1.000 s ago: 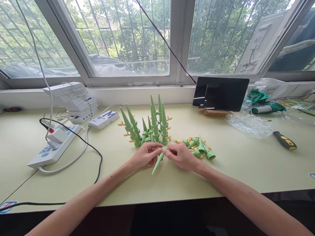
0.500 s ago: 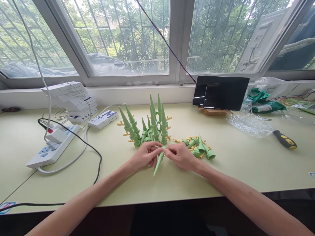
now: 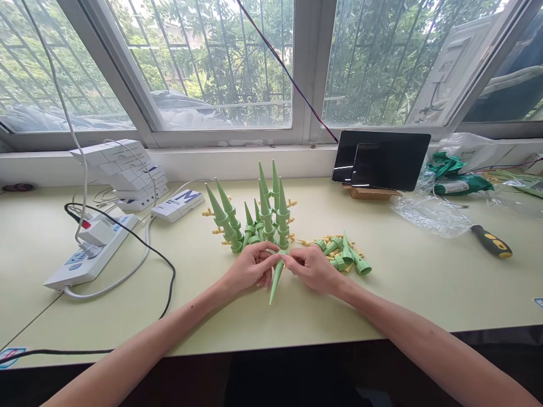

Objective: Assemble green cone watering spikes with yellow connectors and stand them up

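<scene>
A green spike [image 3: 276, 281] points down toward the table's front edge, its wide end between both hands. My left hand [image 3: 254, 267] is closed on that end from the left. From the right, my right hand [image 3: 309, 268] pinches at the same end; any small part between its fingertips is hidden. Just behind the hands, several green spikes with yellow side pieces [image 3: 265, 212] stand upright in stacked groups. Right of my right hand lies a pile of loose green spikes and caps [image 3: 347, 252] mixed with small yellow pieces.
On the left are a power strip [image 3: 91, 251] with cables, stacked white boxes [image 3: 133, 172] and a single box [image 3: 178, 204]. A tablet [image 3: 382, 160] leans at the back right, near plastic bags [image 3: 458, 183] and a screwdriver [image 3: 491, 241].
The held spike's tip has swung slightly to the right and now points more steeply down. Both hands have stayed nearly in place.
</scene>
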### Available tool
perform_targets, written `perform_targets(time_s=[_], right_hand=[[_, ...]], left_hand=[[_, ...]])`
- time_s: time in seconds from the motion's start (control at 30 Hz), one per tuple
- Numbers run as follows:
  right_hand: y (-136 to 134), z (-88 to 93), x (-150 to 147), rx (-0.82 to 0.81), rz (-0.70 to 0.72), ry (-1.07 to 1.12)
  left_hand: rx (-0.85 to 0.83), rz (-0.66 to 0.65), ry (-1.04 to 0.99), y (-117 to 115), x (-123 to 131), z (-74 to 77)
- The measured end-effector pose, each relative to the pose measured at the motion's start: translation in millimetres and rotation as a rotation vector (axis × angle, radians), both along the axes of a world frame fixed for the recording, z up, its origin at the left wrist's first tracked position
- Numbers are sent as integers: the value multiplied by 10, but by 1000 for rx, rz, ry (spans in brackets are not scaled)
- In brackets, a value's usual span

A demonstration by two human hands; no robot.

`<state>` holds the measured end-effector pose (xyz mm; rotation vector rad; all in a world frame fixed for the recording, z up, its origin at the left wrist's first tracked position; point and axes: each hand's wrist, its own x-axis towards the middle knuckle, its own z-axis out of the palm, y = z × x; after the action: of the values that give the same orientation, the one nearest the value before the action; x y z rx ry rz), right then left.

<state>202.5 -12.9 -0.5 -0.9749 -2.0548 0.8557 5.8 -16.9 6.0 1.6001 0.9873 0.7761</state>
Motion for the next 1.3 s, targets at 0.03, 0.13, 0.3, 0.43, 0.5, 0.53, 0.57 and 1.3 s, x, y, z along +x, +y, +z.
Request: perform_targets(time_s=[0.03,0.13,0.3,0.43,0.5,0.53,0.57,1.3], right_hand=[[1,-5,0,2,-1,0],[6,-23,2,12,-4,10],[10,-30,5,23,3,12],[8,-29,1,29,10,10],[7,-34,1,37,12,8],[6,-36,2,40,13,7],[6,-39,4,43,13,5],[17,-7,56,51,-26,55]], left_hand=[[1,1,1,-2,0,2],[2,7,12,-2,-4,2],[-7,8,-16,20,-12,-14],[-18,4,-51,29,-7,-24],[-23,2,-66,32,-6,-30],[-25,2,-71,35,-8,-35],[-25,0,-74,38,-10,-40],[-11,-21,23,28,-22,34]])
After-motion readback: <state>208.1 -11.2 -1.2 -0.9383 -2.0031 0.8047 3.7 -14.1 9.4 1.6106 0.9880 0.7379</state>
